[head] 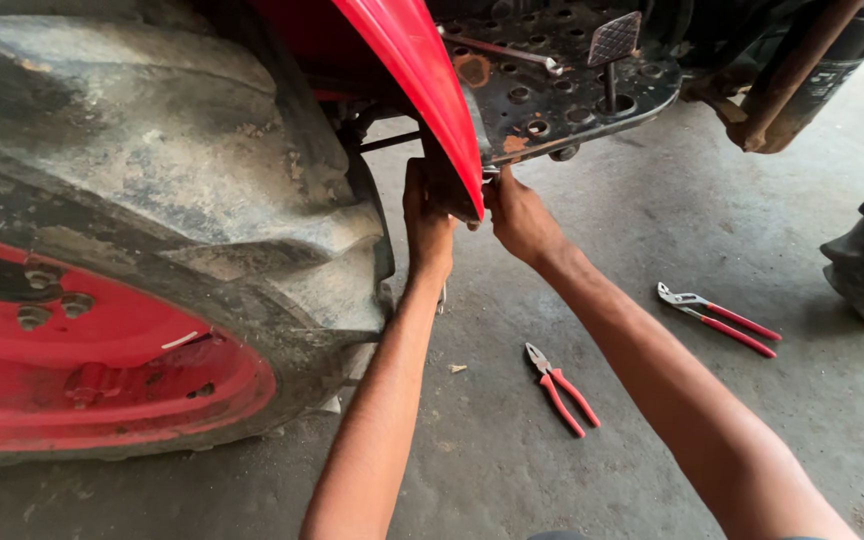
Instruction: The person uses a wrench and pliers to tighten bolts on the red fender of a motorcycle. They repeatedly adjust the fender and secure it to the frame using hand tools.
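Both arms stretched forward; left hand [428, 215] and right hand [518, 215] raised, fingers curled.

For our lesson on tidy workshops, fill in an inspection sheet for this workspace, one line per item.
Surface: grey concrete floor, dusty, small scraps.
Job's things: red fender, lower edge between both hands; footplate beside it.
Clutter: pliers and red-handled slip-joint pliers on the floor; a wrench on the footplate.
Grippers: left hand behind the fender edge; right hand at its front; what they grip is hidden.
Cables: nothing seen.
Surroundings: big tyre, red rim, pedal.
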The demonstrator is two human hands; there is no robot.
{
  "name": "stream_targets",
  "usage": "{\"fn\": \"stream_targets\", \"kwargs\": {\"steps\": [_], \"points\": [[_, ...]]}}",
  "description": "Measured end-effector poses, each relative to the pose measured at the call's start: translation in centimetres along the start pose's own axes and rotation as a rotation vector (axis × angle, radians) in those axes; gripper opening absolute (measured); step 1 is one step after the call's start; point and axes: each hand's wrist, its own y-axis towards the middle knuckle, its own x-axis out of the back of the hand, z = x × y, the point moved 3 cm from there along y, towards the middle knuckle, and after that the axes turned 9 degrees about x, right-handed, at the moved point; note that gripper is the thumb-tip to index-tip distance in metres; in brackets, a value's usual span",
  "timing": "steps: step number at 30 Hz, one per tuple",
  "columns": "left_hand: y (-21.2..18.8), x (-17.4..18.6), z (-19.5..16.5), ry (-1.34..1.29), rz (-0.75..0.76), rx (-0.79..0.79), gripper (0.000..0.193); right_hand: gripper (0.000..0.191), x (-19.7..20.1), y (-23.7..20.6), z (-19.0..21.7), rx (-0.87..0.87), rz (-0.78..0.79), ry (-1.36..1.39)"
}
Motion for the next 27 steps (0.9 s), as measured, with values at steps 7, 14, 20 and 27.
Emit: {"fn": "stream_targets", "kwargs": {"steps": [7,14,20,27], "points": [[0.5,0.5,1.1,-0.004,-0.005,-0.009,0.021,0.034,0.6,1.0,0.9,-0.081,0.07,-0.002],[0.5,0.5,1.0,-0.065,0.044,-0.037,0.018,0.024,-0.6,0.0,1.7,-0.019,-0.038,0.003],[0.6,0.4,0.9,-0.021,0.016,-0.081,0.009,0.017,3.7,-1.0,3.4,-0.841,0.251,0.533],[0.4,0.3,0.7,-0.091,0.017,0.043,0.012,0.013,2.9,-2.9,4.8,-0.813,-0.013,0.572]]}}
